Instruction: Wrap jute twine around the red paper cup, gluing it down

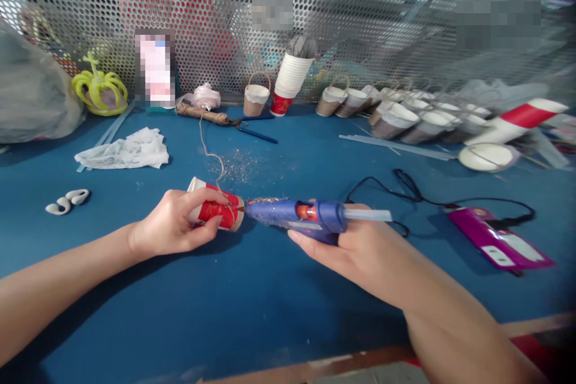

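My left hand [175, 222] grips a red and white paper cup [211, 207] lying on its side, its base end turned to the right. Twine [219, 162] runs from a spool [202, 114] at the back down to the cup and passes under my fingers. In my right hand [360, 252] is a blue hot glue gun [292, 216], with a clear glue stick [369, 215] jutting from its rear. The gun's nozzle points left and meets the cup near its base edge; whether it touches is hard to tell.
Several twine-wrapped cups [391, 120] stand back right, near a stack of paper cups [292, 81]. Pliers [256, 132] lie behind the cup. A purple power strip [499, 237] with a black cable sits right; crumpled white material [126, 150] and white earbuds [67, 201] lie left.
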`<state>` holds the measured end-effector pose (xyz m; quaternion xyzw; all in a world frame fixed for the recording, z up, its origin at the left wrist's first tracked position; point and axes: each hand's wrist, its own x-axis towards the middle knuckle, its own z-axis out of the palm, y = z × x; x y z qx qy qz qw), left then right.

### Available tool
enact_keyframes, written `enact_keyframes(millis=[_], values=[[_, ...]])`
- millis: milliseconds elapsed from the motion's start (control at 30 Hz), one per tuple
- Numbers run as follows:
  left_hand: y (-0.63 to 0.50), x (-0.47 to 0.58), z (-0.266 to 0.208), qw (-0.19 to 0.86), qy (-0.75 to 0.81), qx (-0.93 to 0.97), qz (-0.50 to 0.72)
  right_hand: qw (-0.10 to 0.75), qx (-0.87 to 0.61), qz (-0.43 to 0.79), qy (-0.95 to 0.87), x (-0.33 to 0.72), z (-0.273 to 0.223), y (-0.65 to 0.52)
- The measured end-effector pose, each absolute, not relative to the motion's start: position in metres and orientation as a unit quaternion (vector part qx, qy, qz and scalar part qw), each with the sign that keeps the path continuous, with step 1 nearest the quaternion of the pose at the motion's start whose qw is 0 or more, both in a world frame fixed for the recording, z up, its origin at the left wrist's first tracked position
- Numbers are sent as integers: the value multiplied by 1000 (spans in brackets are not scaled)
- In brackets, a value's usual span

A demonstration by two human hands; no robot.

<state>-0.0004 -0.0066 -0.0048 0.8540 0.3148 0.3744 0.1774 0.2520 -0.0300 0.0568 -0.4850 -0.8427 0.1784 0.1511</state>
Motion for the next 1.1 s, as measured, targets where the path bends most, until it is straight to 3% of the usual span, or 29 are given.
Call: enact_keyframes(millis=[733,1100], values=[[-6,0,-6,204,331,840,378,148,-489,206,-835,253,54,-31],[-7,0,-5,117,308,870,367,171,-526,272,-788,251,53,-22]])
